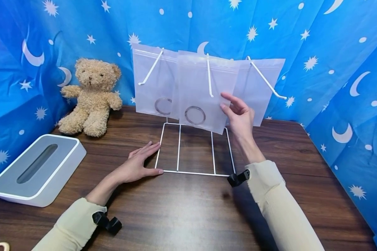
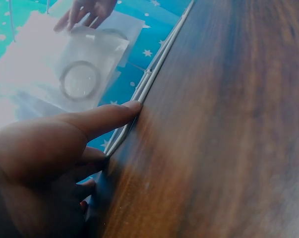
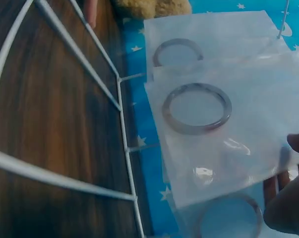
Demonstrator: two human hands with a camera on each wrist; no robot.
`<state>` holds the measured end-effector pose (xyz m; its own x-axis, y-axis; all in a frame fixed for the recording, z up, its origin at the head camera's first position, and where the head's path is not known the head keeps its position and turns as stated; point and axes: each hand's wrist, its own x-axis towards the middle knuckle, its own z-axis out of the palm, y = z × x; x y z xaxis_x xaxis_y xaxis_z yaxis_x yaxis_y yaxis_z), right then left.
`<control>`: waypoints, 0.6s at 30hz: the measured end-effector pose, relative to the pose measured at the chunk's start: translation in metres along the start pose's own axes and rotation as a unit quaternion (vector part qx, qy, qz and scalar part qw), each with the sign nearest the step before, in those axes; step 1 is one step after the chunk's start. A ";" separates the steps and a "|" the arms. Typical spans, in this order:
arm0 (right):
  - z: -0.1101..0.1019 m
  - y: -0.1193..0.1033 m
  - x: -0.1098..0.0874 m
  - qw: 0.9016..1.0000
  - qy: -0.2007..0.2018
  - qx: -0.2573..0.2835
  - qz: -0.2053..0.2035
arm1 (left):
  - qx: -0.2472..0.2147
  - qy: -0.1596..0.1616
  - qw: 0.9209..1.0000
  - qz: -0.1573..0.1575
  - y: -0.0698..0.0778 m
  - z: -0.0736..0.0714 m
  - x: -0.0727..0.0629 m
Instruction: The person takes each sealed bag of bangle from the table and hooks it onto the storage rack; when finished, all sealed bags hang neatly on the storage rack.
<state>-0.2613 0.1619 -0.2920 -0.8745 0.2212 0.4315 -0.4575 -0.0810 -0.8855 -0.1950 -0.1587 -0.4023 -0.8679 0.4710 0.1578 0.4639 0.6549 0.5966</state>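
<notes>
A white wire display rack (image 1: 194, 172) stands on the table with frosted zip bags on its hooks, each bag holding a ring like a bangle. My right hand (image 1: 241, 120) pinches the right edge of the front middle bag (image 1: 204, 80), thumb in front and fingers behind in the right wrist view. Its bangle (image 3: 197, 109) shows through low in the bag. My left hand (image 1: 138, 164) rests with extended fingers at the left side of the rack's base, its thumb (image 2: 112, 118) touching the wire. Other bags hang at the left (image 1: 147, 99) and right (image 1: 260, 94).
A teddy bear (image 1: 92, 96) sits at the back left of the table (image 1: 182, 212). A white and grey tissue box (image 1: 61, 181) lies left of my left arm. Starry blue cloth (image 1: 176, 28) closes off the back and sides. A beige item (image 1: 0, 246) shows at the lower left corner.
</notes>
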 end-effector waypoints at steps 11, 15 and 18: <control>-0.076 0.013 -0.047 0.985 0.068 -0.157 0.037 | -0.005 -0.007 1.000 -0.003 -0.001 -0.001 0.003; -0.098 0.016 -0.065 0.976 0.041 -0.201 0.071 | -0.001 -0.005 1.000 -0.005 -0.003 -0.003 0.001; -0.112 0.013 -0.079 0.965 0.000 -0.249 0.079 | -0.002 -0.003 1.000 -0.004 -0.004 -0.003 0.000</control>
<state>-0.1802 0.2525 -0.3570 -0.9269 0.2451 0.2841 -0.1841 0.3626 -0.9136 -0.1978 -0.1629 -0.4023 -0.8701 0.4699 0.1488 0.4569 0.6558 0.6010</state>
